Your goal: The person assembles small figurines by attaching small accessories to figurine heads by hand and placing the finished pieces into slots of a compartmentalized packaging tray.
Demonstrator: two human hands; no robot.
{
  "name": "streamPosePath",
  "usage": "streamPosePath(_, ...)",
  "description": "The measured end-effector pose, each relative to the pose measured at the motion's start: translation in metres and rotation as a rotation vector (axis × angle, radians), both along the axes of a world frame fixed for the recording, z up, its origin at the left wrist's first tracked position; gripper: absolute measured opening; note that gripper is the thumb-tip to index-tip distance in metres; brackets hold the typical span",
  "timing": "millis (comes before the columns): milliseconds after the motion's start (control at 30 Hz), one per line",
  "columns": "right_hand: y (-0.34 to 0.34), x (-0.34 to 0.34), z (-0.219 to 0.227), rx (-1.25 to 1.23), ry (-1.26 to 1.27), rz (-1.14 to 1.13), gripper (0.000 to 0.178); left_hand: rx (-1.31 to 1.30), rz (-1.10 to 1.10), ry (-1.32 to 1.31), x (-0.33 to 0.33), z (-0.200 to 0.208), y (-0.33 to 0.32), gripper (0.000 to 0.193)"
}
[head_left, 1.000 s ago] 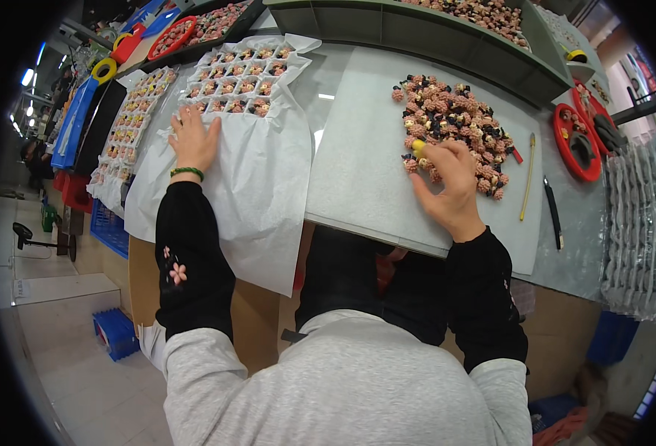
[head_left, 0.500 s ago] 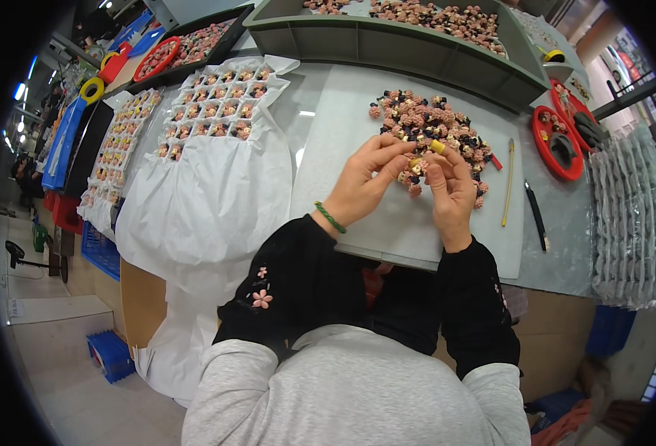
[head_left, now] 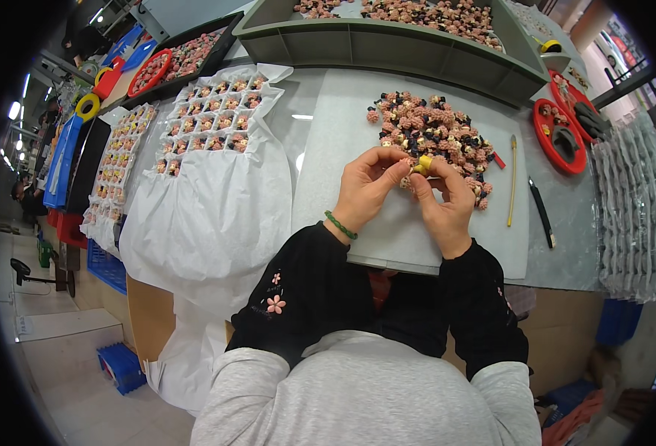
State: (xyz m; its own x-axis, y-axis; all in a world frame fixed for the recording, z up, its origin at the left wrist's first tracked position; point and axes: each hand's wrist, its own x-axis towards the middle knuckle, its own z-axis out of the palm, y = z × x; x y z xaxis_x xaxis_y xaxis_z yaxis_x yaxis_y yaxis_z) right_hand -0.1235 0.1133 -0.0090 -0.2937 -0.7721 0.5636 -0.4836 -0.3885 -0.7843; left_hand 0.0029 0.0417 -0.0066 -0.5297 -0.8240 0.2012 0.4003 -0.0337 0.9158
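My left hand (head_left: 365, 189), with a green bracelet at the wrist, pinches a small pink figurine (head_left: 408, 165) between thumb and index finger. The fingers cover most of it. Against it from the other side is my right hand (head_left: 448, 207), thumb and index finger bent in on the same piece. A yellow finger cover (head_left: 425, 161) shows at the right fingertips. Just beyond both hands lies a loose pile of similar pink, black and cream figurines (head_left: 436, 126) on a white sheet (head_left: 328, 178).
A paper-lined compartment tray (head_left: 213, 119) of figurines stands left, near another tray (head_left: 120, 156). A large grey-green bin (head_left: 395, 48) sits behind the pile. To the right are a thin brush (head_left: 511, 182), a black pen-like tool (head_left: 541, 212), red dishes (head_left: 569, 160) and stacked clear plastic trays (head_left: 632, 215).
My hands have drawn closer together and shifted slightly toward me, off the pile's edge. The right fingers have curled further in. The whole view has tilted a little.
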Motion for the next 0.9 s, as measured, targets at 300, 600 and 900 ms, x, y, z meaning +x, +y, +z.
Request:
streamPosePath(300,-0.001,0.005,-0.004,-0.121,-0.07,-0.004,0.036,0.094,-0.125,0.068,0.008,0.004,-0.003,0.031)
streamPosePath(600,-0.002,0.003,0.002,-0.103,0.06,-0.113,0.032,0.077,-0.081,0.035,0.007,0.0,-0.006,0.028)
streamPosePath(900,-0.004,0.005,0.012,0.053,0.661,-0.173,0.034,0.301,0.022,0.254,0.006,0.006,-0.007,0.032)
